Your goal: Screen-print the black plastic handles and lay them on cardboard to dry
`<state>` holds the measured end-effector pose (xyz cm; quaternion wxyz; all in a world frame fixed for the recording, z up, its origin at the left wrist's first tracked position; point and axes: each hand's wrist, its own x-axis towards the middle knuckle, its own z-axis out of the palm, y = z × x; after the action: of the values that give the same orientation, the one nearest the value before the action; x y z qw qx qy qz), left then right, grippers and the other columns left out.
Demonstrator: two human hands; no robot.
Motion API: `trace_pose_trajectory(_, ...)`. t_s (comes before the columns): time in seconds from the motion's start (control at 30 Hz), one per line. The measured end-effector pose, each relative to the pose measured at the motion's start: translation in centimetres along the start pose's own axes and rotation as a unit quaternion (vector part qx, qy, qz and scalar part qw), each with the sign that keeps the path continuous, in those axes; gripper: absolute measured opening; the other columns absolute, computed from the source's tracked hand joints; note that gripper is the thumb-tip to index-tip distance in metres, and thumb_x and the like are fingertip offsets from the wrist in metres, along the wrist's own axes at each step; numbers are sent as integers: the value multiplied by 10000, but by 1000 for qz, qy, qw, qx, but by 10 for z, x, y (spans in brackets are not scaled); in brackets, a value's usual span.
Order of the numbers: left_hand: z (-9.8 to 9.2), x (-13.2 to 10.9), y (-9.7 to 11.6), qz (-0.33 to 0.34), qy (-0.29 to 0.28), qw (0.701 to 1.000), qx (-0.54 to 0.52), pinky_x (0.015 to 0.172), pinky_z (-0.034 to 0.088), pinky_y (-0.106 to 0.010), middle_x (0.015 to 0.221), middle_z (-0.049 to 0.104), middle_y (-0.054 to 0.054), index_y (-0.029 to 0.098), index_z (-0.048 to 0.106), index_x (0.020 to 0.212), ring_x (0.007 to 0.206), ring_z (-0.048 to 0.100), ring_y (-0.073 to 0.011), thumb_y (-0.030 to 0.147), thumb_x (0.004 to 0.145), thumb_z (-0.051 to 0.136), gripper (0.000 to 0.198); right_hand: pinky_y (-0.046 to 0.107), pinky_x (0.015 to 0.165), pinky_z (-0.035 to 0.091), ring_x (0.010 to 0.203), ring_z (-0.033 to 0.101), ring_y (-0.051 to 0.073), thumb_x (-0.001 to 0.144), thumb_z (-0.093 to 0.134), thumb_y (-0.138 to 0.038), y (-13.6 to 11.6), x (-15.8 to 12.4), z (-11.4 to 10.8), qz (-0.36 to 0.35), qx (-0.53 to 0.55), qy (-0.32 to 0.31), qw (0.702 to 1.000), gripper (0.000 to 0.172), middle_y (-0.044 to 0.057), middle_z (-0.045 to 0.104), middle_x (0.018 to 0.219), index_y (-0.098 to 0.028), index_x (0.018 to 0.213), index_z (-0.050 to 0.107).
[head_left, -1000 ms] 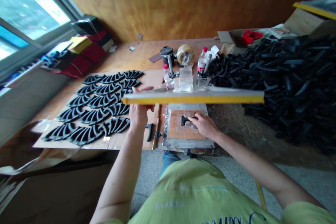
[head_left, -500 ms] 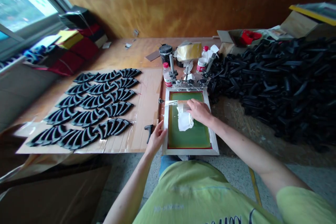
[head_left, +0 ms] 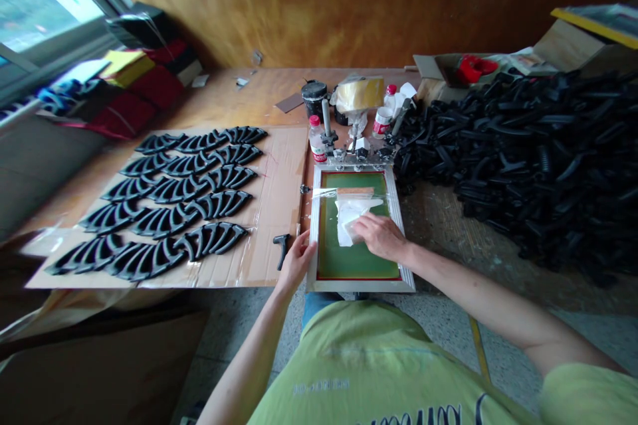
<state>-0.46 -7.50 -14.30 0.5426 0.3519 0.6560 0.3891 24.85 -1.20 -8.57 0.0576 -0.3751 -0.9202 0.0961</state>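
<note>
My left hand (head_left: 298, 262) grips the near left corner area of an aluminium screen-printing frame (head_left: 359, 286). The frame lies flat, with green mesh (head_left: 359, 262) stretched inside it. My right hand (head_left: 381, 238) presses a crumpled white cloth (head_left: 346, 229) onto the upper part of the mesh. A strip of clear tape (head_left: 326, 192) crosses the mesh near the top. Left of the frame, a small black plastic piece (head_left: 282, 247) lies on a cardboard sheet (head_left: 272, 212), close to my left hand. Several rows of black fan-shaped plastic parts (head_left: 199, 202) cover the rest of that sheet.
Hinge clamps (head_left: 361, 156) fix the frame's far edge to the wooden table (head_left: 224, 96). Behind them stand bottles (head_left: 318, 141), an ink can (head_left: 314, 98) and a taped package (head_left: 356, 94). A large heap of black plastic parts (head_left: 523, 153) lies to the right.
The yellow-edged bar my left hand held up a second ago is gone, and the mesh frame now lies flat. Since then, my right hand has shifted the white cloth across the mesh.
</note>
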Motion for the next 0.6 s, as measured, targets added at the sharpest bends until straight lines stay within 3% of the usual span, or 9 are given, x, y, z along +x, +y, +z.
trace_pose_trajectory(0.17,-1,2,-4,8,-5,1000,-1,535,413,-233,747,674,-14,188,586,1336,637,599,-165,567,736,695,718,309,758,455,913,601,208,916,488,-120,-7,-12,11,-36,39,-2,999,242,84,695,990,-179,1039,687)
trace_pose_trajectory(0.23,-2,2,-2,-4,-7,1000,-8,512,396,-228,738,675,-12,181,563,1360,606,588,-156,578,715,708,771,305,804,470,946,618,204,926,551,-190,-1,1,2,7,59,26,998,222,60,707,1018,-210,1105,680)
trace_pose_trajectory(0.3,-5,-1,7,-13,-17,1000,-18,481,372,-222,710,663,-3,177,512,1410,565,568,-145,585,705,718,840,306,855,478,1008,627,201,917,616,-264,9,24,-15,66,72,68,993,350,42,703,1133,-257,1267,622)
trace_pose_trajectory(0.37,-8,-9,24,-10,-29,999,-25,470,371,-218,688,655,8,189,467,1454,548,562,-140,575,700,736,889,315,862,487,1009,639,203,893,667,-324,24,44,-37,119,75,102,985,526,38,690,1201,-295,1400,527)
trace_pose_trajectory(0.43,-12,-18,49,4,-27,999,-35,477,393,-221,678,654,10,202,514,1422,553,572,-141,578,702,742,843,322,819,493,915,657,203,897,658,-396,47,52,-59,168,75,142,973,571,45,713,1121,-282,1433,498)
trace_pose_trajectory(0.53,-14,-29,92,43,-6,998,-50,476,419,-238,675,653,-3,190,701,1146,551,576,-143,646,748,678,606,316,782,484,817,658,196,970,512,-453,92,35,-78,247,88,240,935,461,57,724,940,-198,1350,568)
trace_pose_trajectory(0.6,-12,-27,122,113,7,991,-74,509,464,-250,731,674,-23,185,723,993,597,606,-150,676,806,598,540,319,768,480,814,656,205,1006,407,-436,117,15,-71,295,95,262,914,427,77,714,890,-152,1245,617)
